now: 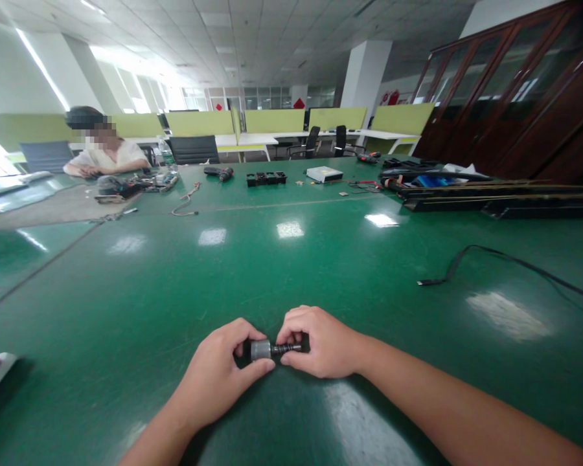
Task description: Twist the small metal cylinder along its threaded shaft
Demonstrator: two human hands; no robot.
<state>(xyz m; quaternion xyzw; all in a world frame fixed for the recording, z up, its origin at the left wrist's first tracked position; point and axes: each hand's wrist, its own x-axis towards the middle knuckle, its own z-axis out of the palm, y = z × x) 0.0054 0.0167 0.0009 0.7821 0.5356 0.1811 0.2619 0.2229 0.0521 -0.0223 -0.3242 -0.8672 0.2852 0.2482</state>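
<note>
Low in the middle of the view is a small grey metal cylinder [261, 350] with a thin dark shaft [288, 348] that looks ringed by a coil spring. It lies sideways, close above the green tabletop or resting on it; I cannot tell which. My left hand [223, 369] grips the cylinder between thumb and fingers. From the other side, my right hand [318, 343] curls its fingers and thumb around the shaft's spring part. The fingertips of both hands nearly meet, and some of the shaft's far end is hidden in my right palm.
A black cable [495, 251] lies at right on the green table [252, 272]. Farther back are a power drill [218, 173], a black tray-like part [266, 179], a silver box [324, 174] and long black rails [466, 197]. A person [104, 152] sits at the far left.
</note>
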